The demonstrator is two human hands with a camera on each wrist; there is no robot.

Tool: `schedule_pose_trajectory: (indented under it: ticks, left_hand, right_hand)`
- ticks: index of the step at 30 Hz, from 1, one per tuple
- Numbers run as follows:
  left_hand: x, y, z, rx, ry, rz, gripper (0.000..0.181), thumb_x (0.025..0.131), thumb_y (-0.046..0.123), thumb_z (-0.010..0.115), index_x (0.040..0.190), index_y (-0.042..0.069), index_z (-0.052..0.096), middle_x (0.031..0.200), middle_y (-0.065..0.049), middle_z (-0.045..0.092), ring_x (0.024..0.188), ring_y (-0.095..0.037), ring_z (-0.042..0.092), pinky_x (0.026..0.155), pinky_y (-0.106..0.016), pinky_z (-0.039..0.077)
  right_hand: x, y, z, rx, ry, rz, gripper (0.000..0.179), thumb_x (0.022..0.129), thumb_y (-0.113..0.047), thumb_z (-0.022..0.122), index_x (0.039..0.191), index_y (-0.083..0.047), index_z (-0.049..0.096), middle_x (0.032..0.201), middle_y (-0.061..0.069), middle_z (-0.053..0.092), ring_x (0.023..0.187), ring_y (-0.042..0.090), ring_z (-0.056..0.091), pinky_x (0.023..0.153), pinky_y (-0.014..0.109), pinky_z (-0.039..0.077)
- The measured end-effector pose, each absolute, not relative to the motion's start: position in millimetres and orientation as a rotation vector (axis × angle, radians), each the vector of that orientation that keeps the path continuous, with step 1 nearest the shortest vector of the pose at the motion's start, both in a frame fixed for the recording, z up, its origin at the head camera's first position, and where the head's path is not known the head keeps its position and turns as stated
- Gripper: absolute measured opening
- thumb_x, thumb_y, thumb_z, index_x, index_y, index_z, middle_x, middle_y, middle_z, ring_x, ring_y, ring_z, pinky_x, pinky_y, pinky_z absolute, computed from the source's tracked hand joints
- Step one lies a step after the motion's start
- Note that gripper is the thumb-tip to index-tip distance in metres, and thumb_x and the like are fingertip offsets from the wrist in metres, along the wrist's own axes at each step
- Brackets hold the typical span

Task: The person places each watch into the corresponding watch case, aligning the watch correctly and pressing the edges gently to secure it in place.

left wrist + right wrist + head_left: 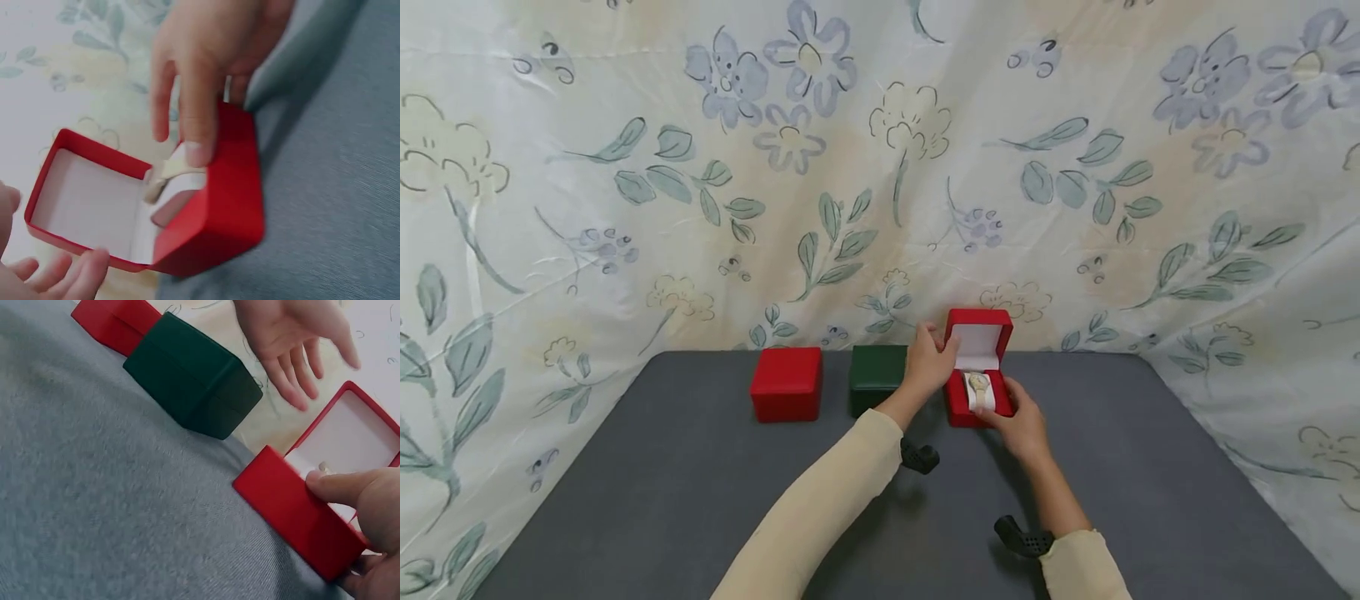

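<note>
A red watch box stands on the table with its white-lined lid raised. In it, a watch with a pale strap sits round a white cushion. My right hand grips the box at its front right. Its thumb reaches over the front edge onto the cushion and strap, and the other fingers lie along the side, partly hidden. Beside the lid's left side is my left hand, fingers loosely spread; the right wrist view shows a gap between this hand and the lid.
Left of the open box stands a closed dark green box, partly behind my left hand. Further left is a closed red box. Behind the grey tabletop hangs a floral cloth.
</note>
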State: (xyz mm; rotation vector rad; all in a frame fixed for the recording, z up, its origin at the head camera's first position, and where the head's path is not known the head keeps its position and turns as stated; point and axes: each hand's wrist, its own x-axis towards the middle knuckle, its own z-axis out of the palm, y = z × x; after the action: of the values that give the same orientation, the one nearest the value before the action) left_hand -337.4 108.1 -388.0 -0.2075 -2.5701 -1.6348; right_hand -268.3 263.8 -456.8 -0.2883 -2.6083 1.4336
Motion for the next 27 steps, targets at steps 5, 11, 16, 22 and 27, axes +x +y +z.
schedule_pose_trajectory:
  ticks: [5,11,16,22,27]
  left_hand:
    - [-354.2,113.1,-377.6,-0.080,-2.543,-1.698,0.060,0.096,0.049,0.049,0.138,0.007,0.040,0.134,-0.014,0.049,0.121,-0.027,0.050,0.100,-0.046,0.046]
    - [-369.5,125.5,-370.7,-0.036,-2.629,-1.669,0.064,0.095,0.055,0.048,0.137,0.006,0.045,0.136,-0.013,0.049,0.122,-0.026,0.048,0.102,-0.045,0.046]
    - [-371.0,131.9,-375.6,0.021,-2.623,-1.751,0.057,0.096,0.052,0.049,0.130,0.007,0.049,0.129,-0.011,0.053,0.114,-0.024,0.050,0.098,-0.043,0.048]
    - [-367.5,135.6,-383.8,0.033,-2.518,-1.958,0.048,0.096,0.051,0.050,0.122,0.011,0.051,0.120,-0.008,0.056,0.107,-0.021,0.050,0.092,-0.042,0.049]
    - [-364.3,137.5,-389.1,0.003,-2.470,-2.090,0.050,0.095,0.052,0.052,0.127,0.014,0.048,0.126,-0.007,0.053,0.111,-0.021,0.048,0.097,-0.045,0.047]
  right_hand:
    - [-268.3,263.4,-462.9,-0.271,-2.560,1.457,0.081,0.087,-0.029,0.072,0.152,-0.013,0.027,0.147,0.018,0.041,0.129,0.034,0.040,0.099,0.051,0.049]
    - [-268.4,266.1,-464.9,-0.280,-2.543,1.472,0.081,0.087,-0.026,0.071,0.153,-0.013,0.026,0.150,0.017,0.037,0.131,0.034,0.038,0.101,0.051,0.047]
    - [-267.8,265.1,-466.2,-0.272,-2.546,1.482,0.082,0.086,-0.027,0.072,0.152,-0.012,0.026,0.150,0.018,0.038,0.130,0.034,0.040,0.101,0.051,0.047]
    - [-269.8,265.5,-466.6,-0.282,-2.538,1.496,0.086,0.086,-0.029,0.073,0.153,-0.012,0.023,0.153,0.017,0.034,0.135,0.035,0.037,0.102,0.052,0.047]
    - [-269.8,268.1,-464.7,-0.283,-2.535,1.509,0.089,0.086,-0.026,0.073,0.154,-0.010,0.018,0.156,0.017,0.029,0.139,0.035,0.032,0.106,0.053,0.043]
